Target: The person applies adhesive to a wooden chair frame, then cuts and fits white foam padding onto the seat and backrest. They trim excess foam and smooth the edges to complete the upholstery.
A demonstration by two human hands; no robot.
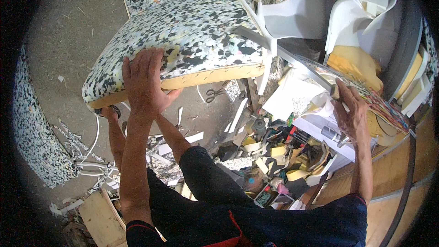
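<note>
A seat pad of speckled multicoloured foam [196,36] sits in front of me, with a pale wooden edge [215,76] below it. My left hand [144,80] lies on its near edge, fingers stretched flat over the foam and thumb out along the wooden side. In my right hand [351,110], closed around the handle end, is a long grey blade like a long knife [297,61]. The blade slants up and left, and its far end lies against the right corner of the foam. The handle is mostly hidden by my fingers.
White moulded chair shells [292,13] stand at the back right. Scissors [215,94] lie on the floor below the seat. Foam scraps and tools fill a pile [279,155] near my legs. Another speckled foam piece [39,128] lies left, and a dark hose [409,178] runs down the right.
</note>
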